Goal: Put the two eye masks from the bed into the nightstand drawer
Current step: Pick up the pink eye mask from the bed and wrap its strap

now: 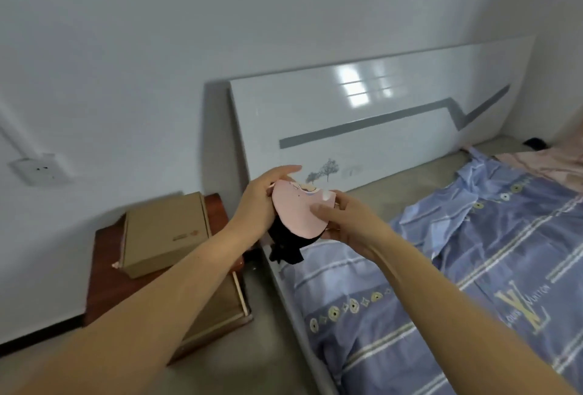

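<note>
A pink eye mask [295, 213] is held up in the air between both my hands, over the gap between bed and nightstand. My left hand [262, 202] grips its left end and my right hand [345, 221] pinches its right end. Under the pink mask hangs a black eye mask [287, 244], bunched, its strap dangling; which hand holds it is hidden. The reddish-brown nightstand [107, 274] stands at lower left. Its drawer [220, 306] is pulled open, mostly hidden behind my left forearm.
A cardboard box [164, 237] lies on the nightstand top. The bed [441, 284] with a blue patterned sheet fills the right side, a pink cloth [549, 167] at its far end. A glossy white headboard [378, 129] leans against the wall. A wall socket [39, 169] sits at left.
</note>
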Demonstrator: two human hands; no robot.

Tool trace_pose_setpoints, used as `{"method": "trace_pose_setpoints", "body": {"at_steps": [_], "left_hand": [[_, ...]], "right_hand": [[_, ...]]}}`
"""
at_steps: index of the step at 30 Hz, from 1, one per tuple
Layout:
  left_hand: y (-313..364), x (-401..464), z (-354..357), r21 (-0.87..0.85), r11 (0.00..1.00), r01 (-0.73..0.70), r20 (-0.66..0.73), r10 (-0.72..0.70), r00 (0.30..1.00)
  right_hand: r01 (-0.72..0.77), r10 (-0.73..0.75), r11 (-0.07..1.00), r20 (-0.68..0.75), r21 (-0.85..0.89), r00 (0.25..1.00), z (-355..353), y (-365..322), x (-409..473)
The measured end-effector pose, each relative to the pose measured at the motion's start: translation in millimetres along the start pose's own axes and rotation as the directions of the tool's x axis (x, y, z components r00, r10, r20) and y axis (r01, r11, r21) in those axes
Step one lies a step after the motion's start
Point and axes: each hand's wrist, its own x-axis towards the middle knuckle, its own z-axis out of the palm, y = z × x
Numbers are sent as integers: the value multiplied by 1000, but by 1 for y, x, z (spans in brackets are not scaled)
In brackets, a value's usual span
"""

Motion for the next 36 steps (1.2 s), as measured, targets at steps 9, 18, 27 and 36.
{"method": "trace_pose_setpoints", "body": {"at_steps": [9, 18, 27, 36], "left_hand": [[-7, -135, -103, -243, 838, 488, 438, -354, 826], [-4, -214, -160, -132, 859, 495, 357, -424, 832], [-2, -241, -182, -384, 778, 497, 360, -370, 857], [18, -217, -138, -408, 724, 555, 629, -218, 746]], "right_hand": [[125, -140, 966, 53, 225, 989, 140, 7, -41], [108, -140, 978, 179, 178, 974, 228, 39, -77], [232, -196, 932, -150, 278, 969, 215, 28, -76], [214, -200, 972, -135, 99, 971, 197, 30, -71]]}}
